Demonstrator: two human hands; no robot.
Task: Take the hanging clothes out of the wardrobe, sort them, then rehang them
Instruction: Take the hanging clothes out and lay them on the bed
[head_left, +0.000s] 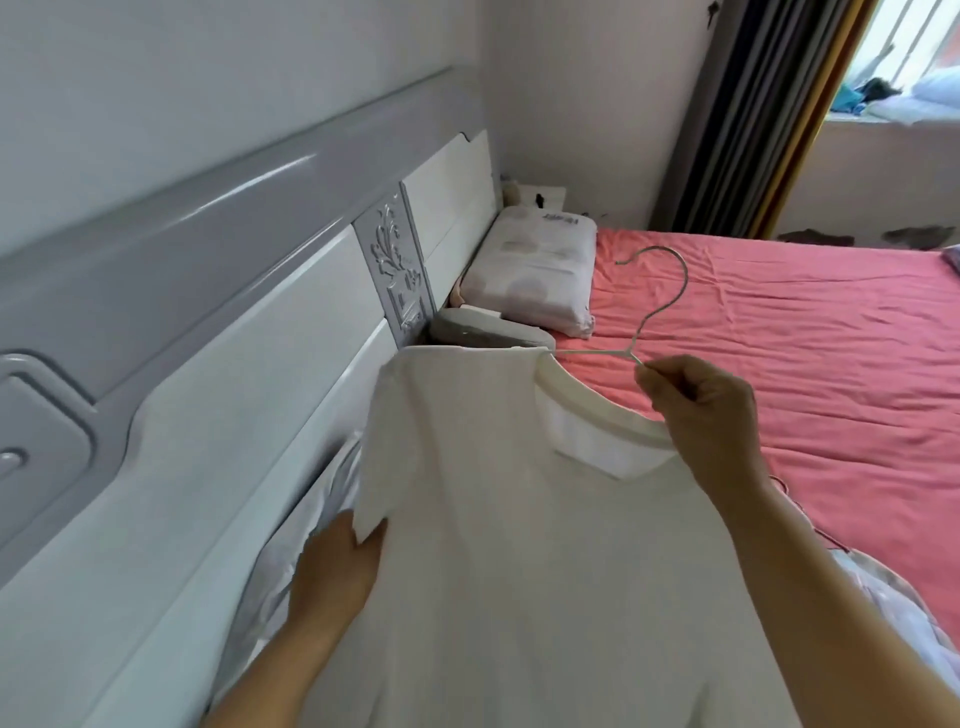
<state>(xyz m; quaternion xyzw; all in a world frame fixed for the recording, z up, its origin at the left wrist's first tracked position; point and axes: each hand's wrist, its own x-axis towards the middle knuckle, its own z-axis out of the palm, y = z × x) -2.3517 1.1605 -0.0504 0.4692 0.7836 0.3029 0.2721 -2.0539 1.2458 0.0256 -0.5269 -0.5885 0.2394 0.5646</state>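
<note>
While your right hand (696, 410) pinches the wire hanger (655, 306) at its neck and your left hand (340, 566) grips the sleeve, the white T-shirt (519, 545) hangs over the pink-sheeted bed (805, 364) — white pillow (535, 270) at eleven o'clock, headboard (208, 312) at nine, striped curtain (753, 114) at one.

left hand (337, 566) gripping, right hand (701, 410) pinching, forearms raised

Bed with pink sheet (779, 338), wrinkled; white pillow (535, 270) at its head, against grey-white headboard (208, 291) with carved floral panel (395, 265); grey pad (488, 330) just beside pillow; dark striped curtain (748, 114) beside bright window (914, 52)
</note>
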